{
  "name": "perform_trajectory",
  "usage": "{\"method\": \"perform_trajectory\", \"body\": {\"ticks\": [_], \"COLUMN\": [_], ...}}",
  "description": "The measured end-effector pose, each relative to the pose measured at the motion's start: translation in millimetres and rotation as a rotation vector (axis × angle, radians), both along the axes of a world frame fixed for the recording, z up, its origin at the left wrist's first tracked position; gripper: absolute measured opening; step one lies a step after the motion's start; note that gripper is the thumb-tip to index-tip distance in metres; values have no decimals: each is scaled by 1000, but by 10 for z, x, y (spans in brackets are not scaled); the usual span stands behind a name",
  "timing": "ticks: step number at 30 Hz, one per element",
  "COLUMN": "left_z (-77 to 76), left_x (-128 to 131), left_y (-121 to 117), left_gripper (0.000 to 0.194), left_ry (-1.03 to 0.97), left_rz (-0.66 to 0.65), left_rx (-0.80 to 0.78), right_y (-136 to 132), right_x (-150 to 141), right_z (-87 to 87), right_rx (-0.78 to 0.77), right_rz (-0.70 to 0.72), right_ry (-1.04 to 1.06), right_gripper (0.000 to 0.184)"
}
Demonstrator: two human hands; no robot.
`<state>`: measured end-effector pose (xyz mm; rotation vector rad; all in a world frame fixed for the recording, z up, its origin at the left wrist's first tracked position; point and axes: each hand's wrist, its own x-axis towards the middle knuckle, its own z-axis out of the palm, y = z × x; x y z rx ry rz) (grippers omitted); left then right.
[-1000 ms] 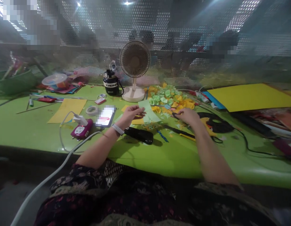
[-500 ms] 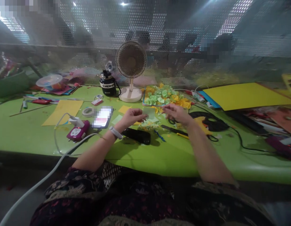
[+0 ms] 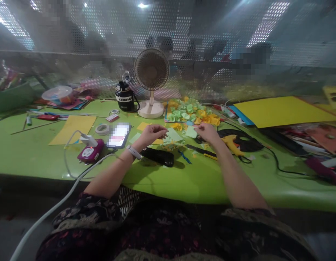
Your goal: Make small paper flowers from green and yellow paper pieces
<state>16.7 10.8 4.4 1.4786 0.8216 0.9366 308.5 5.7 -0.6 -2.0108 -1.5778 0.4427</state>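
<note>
My left hand (image 3: 151, 135) hangs over the green tabletop (image 3: 34, 159) with curled fingers, and its fingertips reach the edge of a pale green paper piece (image 3: 173, 135). I cannot tell whether they grip it. A small pale green paper square (image 3: 191, 132) sits at the fingertips of my right hand (image 3: 208, 132), which seems to pinch it. Loose paper scraps (image 3: 170, 146) lie under both hands. Behind them is a heap of green and yellow paper flowers (image 3: 189, 112). A white band circles my left wrist.
A black case (image 3: 158, 157), a yellow-handled tool (image 3: 202, 152) and a yellow glue gun (image 3: 230, 144) lie close to my hands. A blurred phone (image 3: 119, 135), magenta socket (image 3: 91, 152) with white cable, desk fan (image 3: 151, 70) and yellow card (image 3: 282, 111) also occupy the table.
The pale green paper has dropped from upright between my hands to a lower, flatter position. A small square now shows at my right fingertips, and my right hand has drawn back rightward.
</note>
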Motion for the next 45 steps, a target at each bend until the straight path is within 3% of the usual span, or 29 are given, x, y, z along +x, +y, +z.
{"method": "perform_trajectory", "body": {"ticks": [2,4,6,9,12,15,18,21,24,26,28,32,35,38,41,43,45], "left_z": [0,0,-2,-18,-35,-31,-10,10,15,7,-6,-21,-15,-5,-5,-15,-34], "left_x": [-1,2,5,8,9,11,12,16,23,25,23,9,0,-1,12,29,47], "left_y": [0,-5,-7,2,12,9,-6,-25,-37,-37,-30,-9,-2,-13,-33,-38,-30], "left_gripper": [21,18,17,19,22,20,17,20,29,33,35,37,36,35,36,39,41], "left_ry": [8,15,16,4,-12,-9,0,-9,-27,-31,-32,-29,-23,-45,-83,-114,-146], "left_rz": [-12,-16,-14,-21,-32,-34,-26,-15,-29,-48,-63,-79,-84,-100,-103,-81,-47], "left_rx": [-17,-28,-33,-32,-32,-39,-53,-111,-216,-259,-269,-263,-259,-267,-302,-338,-364], "right_y": [0,-10,-13,5,39,68,67,21,-55,-98,-119,-112,-111,-149,-230,-295,-354], "right_x": [39,3,-84,-246,-365,-406,-408,-424,-469,-507,-536,-518,-445,-399,-464,-572,-700], "right_z": [-20,-31,-56,-148,-279,-369,-368,-290,-186,-134,-110,-108,-78,4,92,120,112], "right_rx": [-82,-58,25,82,79,89,139,299,505,535,431,70,-5,138,473,620,645], "right_rz": [-66,-54,119,486,617,594,473,339,321,313,325,443,453,351,300,403,567], "right_ry": [-274,-422,-405,-302,-315,-311,-273,-239,-259,-328,-416,-476,-434,-384,-331,-327,-364], "right_gripper": [23,35,42,45,43,31,29,30,31,29,23,14,18,26,34,34,31]}}
